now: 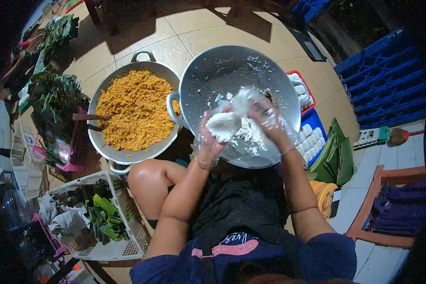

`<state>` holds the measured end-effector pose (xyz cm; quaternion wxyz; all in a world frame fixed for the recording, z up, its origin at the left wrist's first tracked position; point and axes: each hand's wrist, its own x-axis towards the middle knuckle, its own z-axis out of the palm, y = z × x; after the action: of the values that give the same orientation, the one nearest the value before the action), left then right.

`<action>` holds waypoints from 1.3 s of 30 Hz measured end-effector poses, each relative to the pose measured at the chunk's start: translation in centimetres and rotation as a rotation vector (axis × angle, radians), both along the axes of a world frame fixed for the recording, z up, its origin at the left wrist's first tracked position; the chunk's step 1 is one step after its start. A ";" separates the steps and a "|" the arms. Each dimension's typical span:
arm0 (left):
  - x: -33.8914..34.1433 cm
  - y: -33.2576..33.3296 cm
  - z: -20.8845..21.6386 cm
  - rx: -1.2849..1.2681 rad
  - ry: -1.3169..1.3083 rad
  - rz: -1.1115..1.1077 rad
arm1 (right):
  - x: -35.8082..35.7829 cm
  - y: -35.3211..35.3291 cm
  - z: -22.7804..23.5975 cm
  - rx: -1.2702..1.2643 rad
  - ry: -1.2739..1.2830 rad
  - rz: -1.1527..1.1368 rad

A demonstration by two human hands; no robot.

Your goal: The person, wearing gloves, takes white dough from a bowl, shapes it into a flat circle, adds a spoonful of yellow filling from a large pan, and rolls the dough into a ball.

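My left hand (208,142), in a clear plastic glove, cradles a flattened oval lump of white sticky rice (224,124) over a large grey metal wok (213,66). The wok tilts toward me by my lap. Loose white rice (251,135) lies in its lower part, with grains stuck up its wall. Close to the lump, above that rice, is my right hand (266,116), also gloved in clear plastic. Motion smears its fingers, so whether they grip anything is hidden.
Left of the wok stands a pan (97,135) of orange-yellow grains with a wooden handle sticking out. White shaped pieces fill a red tray (312,97) and a blue tray (323,130) at right, beside folded green leaves (333,158). A white basket (136,222) holds leaves and cloth.
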<state>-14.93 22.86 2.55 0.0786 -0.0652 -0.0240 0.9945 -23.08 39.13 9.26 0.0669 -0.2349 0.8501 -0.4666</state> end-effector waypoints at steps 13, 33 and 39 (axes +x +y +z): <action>0.2 0.7 0.7 0.120 0.115 -0.046 | -0.6 3.8 -1.5 -0.461 -0.665 -0.170; 5.8 -11.8 9.2 -0.280 0.289 0.752 | 1.8 -15.8 4.6 -0.876 -0.635 0.370; 14.0 -22.9 7.5 -0.259 0.277 1.228 | 9.2 -24.9 -2.7 0.209 -0.183 0.548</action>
<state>-0.95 -0.09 10.06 -0.5112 0.0805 0.0737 0.8525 -13.85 14.20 6.57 0.2905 -0.4042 0.7889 -0.3604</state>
